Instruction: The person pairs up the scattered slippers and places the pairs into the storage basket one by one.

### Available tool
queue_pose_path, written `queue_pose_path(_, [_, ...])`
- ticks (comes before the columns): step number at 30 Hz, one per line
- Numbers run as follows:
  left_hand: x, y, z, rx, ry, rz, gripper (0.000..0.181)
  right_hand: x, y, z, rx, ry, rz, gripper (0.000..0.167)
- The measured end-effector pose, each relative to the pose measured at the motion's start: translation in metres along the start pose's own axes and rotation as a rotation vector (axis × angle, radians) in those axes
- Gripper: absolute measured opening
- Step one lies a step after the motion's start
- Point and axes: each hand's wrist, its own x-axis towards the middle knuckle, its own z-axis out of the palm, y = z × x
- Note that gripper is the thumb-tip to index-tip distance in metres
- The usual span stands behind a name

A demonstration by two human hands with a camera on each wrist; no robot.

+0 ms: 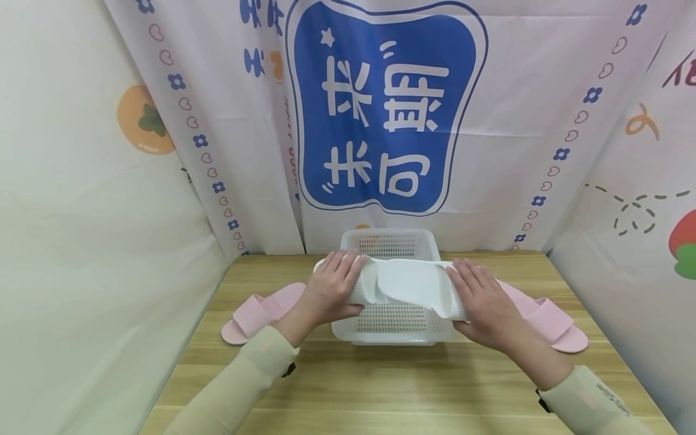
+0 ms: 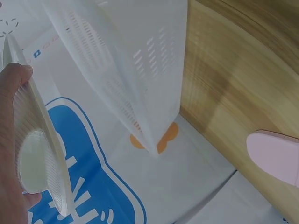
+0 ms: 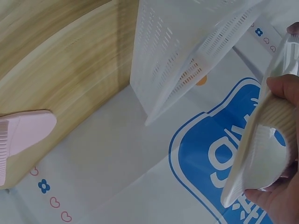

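Our left hand (image 1: 334, 287) and right hand (image 1: 484, 305) are curled round opposite ends of a pair of white slippers (image 1: 413, 283), thumbs underneath, near the ribbed straps. We hold the pair crosswise above the white perforated plastic basket (image 1: 391, 338); where one sole ends and the other begins, we cannot tell. The step in hand seems to be carrying or lining up the pair over the basket; a next move inside it would call for turning them, since they span wider than its rim. The slippers and our hands hide part of its interior. On the wooden table (image 1: 380, 393), a pink slide slipper lies to either side, the right-hand one partly covered by our hand. Behind hangs a printed cloth (image 1: 489, 223).
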Motion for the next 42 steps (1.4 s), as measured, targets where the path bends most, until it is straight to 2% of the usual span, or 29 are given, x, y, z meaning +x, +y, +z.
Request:
queue_pose_path(17, [0.007, 0.009, 0.002, 0.002, 0.028, 0.012, 0.097, 0.004, -0.009, 0.005, 0.003, -0.017, -0.019, 0.099])
queue_pose_path(42, [0.015, 0.021, 0.002, 0.013, 0.024, 0.033, 0.101, 0.014, -0.017, 0.009, 0.008, 0.01, -0.043, 0.1])
